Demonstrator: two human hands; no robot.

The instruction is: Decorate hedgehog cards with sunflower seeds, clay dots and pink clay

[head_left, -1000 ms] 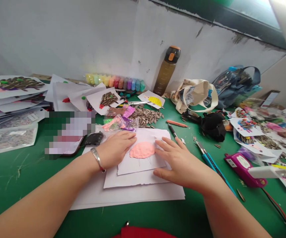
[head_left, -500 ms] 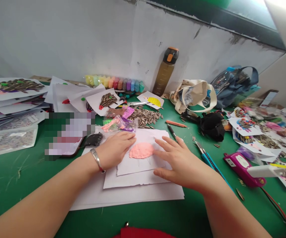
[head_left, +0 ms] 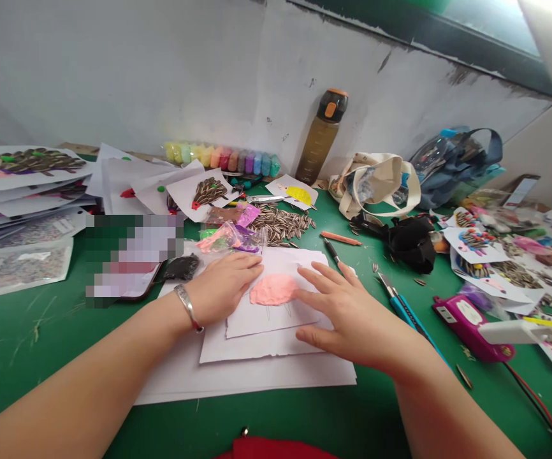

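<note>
A flattened oval of pink modelling clay (head_left: 272,290) lies on a small white sheet of paper (head_left: 252,324), with pencil lines drawn just below it. That sheet rests on larger white sheets (head_left: 257,379). My left hand (head_left: 225,284) lies flat on the paper's left side, fingers extended toward the clay and holding nothing. Over the right side, my right hand (head_left: 340,309) has its fingers spread, the fingertips at the clay's right edge; whether they press on it I cannot tell. A pen (head_left: 334,253) lies just beyond my right hand.
Sunflower seeds (head_left: 280,224) are heaped behind the paper, beside bagged clay (head_left: 223,236). A blue utility knife (head_left: 403,312) and a magenta glue gun (head_left: 472,325) lie at right. A bottle (head_left: 321,137) stands by the wall. Finished seed pictures (head_left: 32,169) are stacked at left.
Both hands hold nearly the same place on the paper. The clay looks unchanged; only the camera view has shifted very slightly.
</note>
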